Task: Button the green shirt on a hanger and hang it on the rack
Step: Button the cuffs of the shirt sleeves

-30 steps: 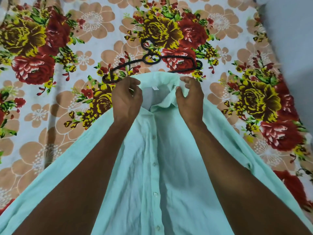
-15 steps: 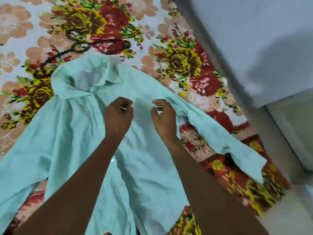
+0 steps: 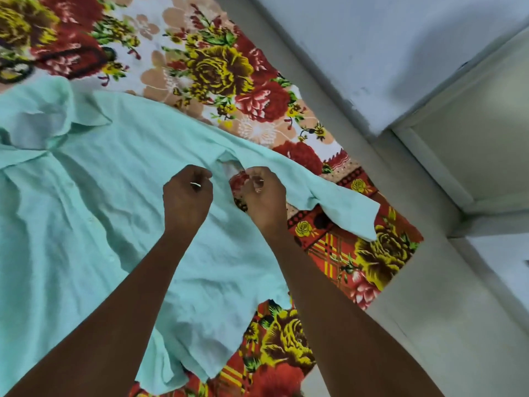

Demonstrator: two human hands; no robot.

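One green shirt (image 3: 94, 202) is lying spread out on a floral bedsheet (image 3: 229, 73), collar toward the upper left, taking up most of the left side of the view. The fabric is looking thin, crinkly and a bit rumpled, pale mint more than a deep green. Two bare hands are working near the right armpit seam: the left hand (image 3: 187, 196) is curling into a loose fist and pinching a bit of the cloth, and the right hand (image 3: 264, 193) is pinching the edge of the shirt just beside it, where the short sleeve (image 3: 343, 207) is trailing off to the right. One black hanger (image 3: 17, 67) is sitting on the sheet above the collar (only partly in frame, and blurry). The sheet is showing big red and yellow roses with tan flowers. A plain grey wall (image 3: 386, 53) is running alongside the bed.
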